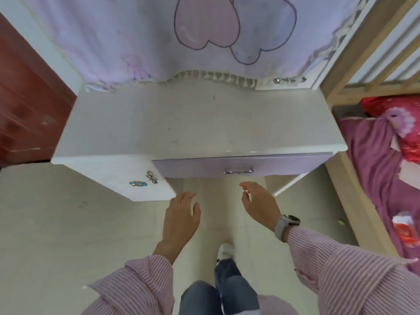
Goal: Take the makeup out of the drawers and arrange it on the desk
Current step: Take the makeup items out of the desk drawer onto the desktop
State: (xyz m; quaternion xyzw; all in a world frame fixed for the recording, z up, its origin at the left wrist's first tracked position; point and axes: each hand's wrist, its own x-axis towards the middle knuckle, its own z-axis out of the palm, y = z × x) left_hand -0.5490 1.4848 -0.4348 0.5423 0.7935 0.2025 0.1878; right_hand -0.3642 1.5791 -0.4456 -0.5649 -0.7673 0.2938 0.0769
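Note:
A white desk [181, 123] stands in front of me, its top bare. Under its front edge is a lilac drawer [241, 165], closed, with a silver handle [238, 171]. To the left is a white cabinet front [127, 176] with a small silver handle [151, 177]. My left hand [181, 217] hovers below the desk edge, fingers relaxed and holding nothing. My right hand [259, 203], a watch on its wrist, reaches up just below the drawer handle without touching it, empty. No makeup is visible.
A lilac cloth with heart prints [204, 37] hangs behind the desk. A red-brown wooden cabinet [25, 105] stands at the left. A wooden bed frame [354, 173] with purple and red bedding [386, 160] is close on the right. Pale floor tiles [56, 223] lie below.

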